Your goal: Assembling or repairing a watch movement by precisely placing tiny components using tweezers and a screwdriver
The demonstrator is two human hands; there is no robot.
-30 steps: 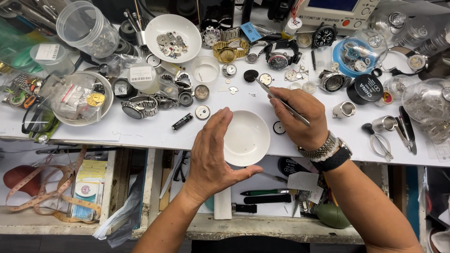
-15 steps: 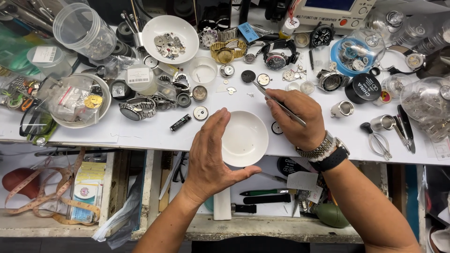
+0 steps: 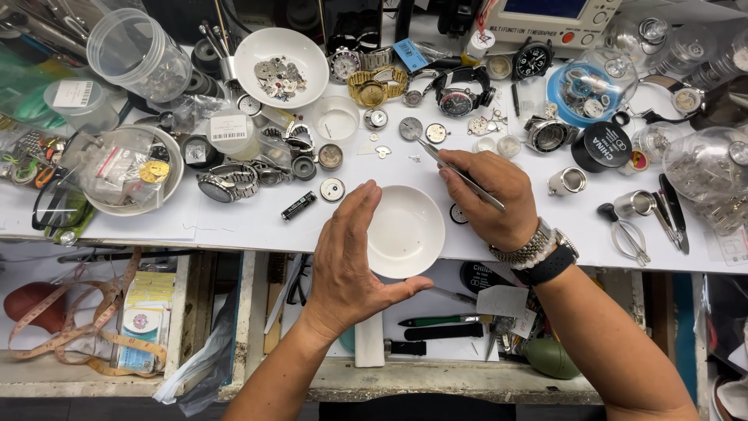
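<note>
A small white dish point(image 3: 405, 230) sits at the front edge of the white workbench point(image 3: 234, 226), and everything else is placed from it. The left hand point(image 3: 351, 261) cups the dish's left rim with fingers straight and together and the thumb stretched under the near rim; it is open, closed on nothing. The right hand point(image 3: 491, 195) rests just right of the dish, pinched around slim metal tweezers point(image 3: 456, 171), whose tips point up and left toward a round watch dial point(image 3: 411, 129) lying beyond the dish. Whether the tips hold anything is too small to tell. A metal watch and a black band point(image 3: 545, 253) circle the right wrist.

Just left of the dish lie a small round watch movement point(image 3: 332, 189) and a short black cylinder point(image 3: 298, 206). Farther beyond the dish stands a larger white bowl point(image 3: 280, 58) filled with watch parts, with a gold wristwatch point(image 3: 375, 87) to its right. Far left of the dish, a clear bowl point(image 3: 125, 171) holds plastic bags of parts. Below the dish, an open drawer holds a green-handled tool point(image 3: 436, 320).
</note>
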